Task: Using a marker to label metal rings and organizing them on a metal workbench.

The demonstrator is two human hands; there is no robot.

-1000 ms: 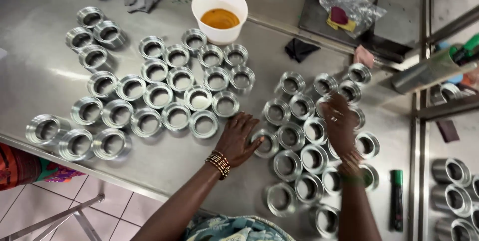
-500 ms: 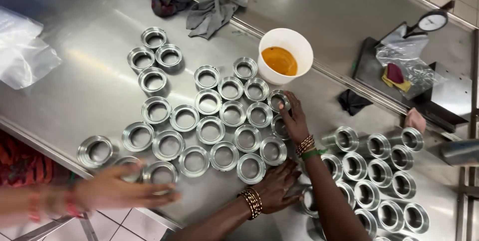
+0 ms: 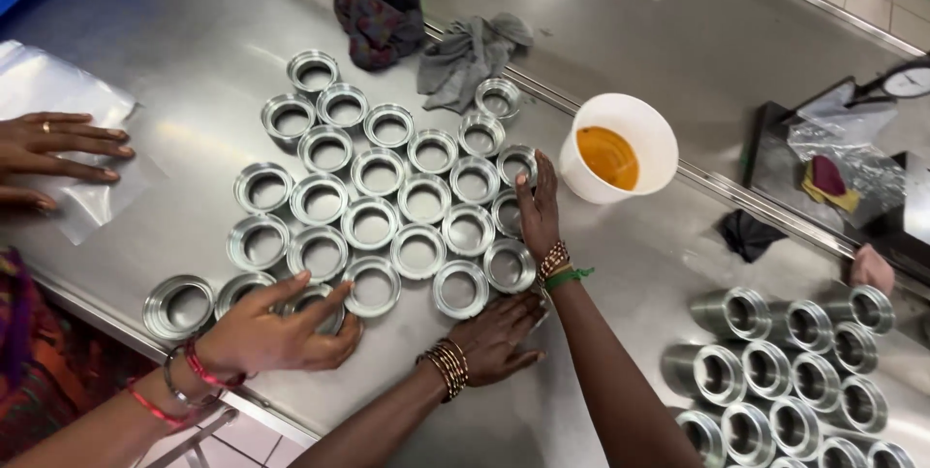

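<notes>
We press our left hand (image 3: 496, 335) flat and open on the steel table (image 3: 678, 61), fingers spread, its fingertips touching the near edge of the cluster of metal rings (image 3: 378, 206). Our right hand (image 3: 538, 211) lies open too, palm down, along the cluster's right flank, fingers against the outer rings; it grips nothing. The cluster sits just left of the white cup (image 3: 618, 148) of orange liquid, rings packed rim to rim in loose rows.

A co-worker's hand (image 3: 276, 332), wearing red and metal bangles, rests open on the rings at the cluster's near left corner. Another hand of theirs (image 3: 58, 153) lies flat on a clear plastic sheet (image 3: 58, 90), well left of the cluster. Beyond the cluster, a grey rag (image 3: 470, 56) and a dark cloth (image 3: 378, 17) lie crumpled. A second batch of taller metal sleeves (image 3: 794, 371) stands well to the right of the cup, nearer us.
</notes>
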